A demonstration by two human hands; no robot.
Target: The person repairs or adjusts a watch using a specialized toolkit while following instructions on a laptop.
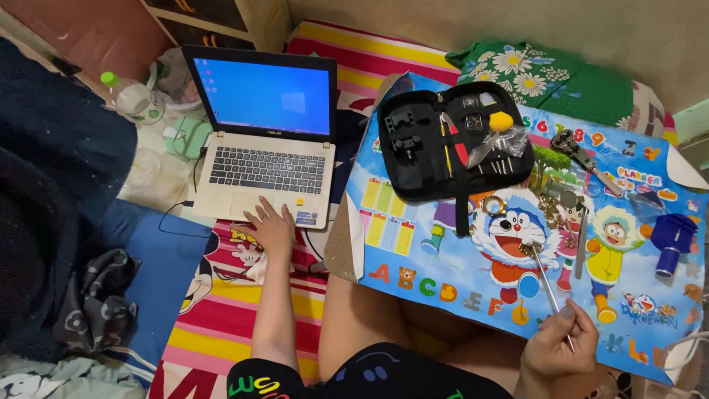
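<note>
My left hand rests with fingers spread on the palm rest of an open laptop, next to its touchpad. The screen glows blue. My right hand pinches the lower end of a thin metal tool, whose small head lies on the colourful cartoon poster board over my lap. An open black zip tool case with small tools, a red-handled piece and a yellow blob lies at the board's top.
A metal tool, a watch with a metal bracelet and a dark blue cylindrical holder lie on the board. A plastic bottle stands left of the laptop. Striped bedding, a blue cushion and dark clothes surround me.
</note>
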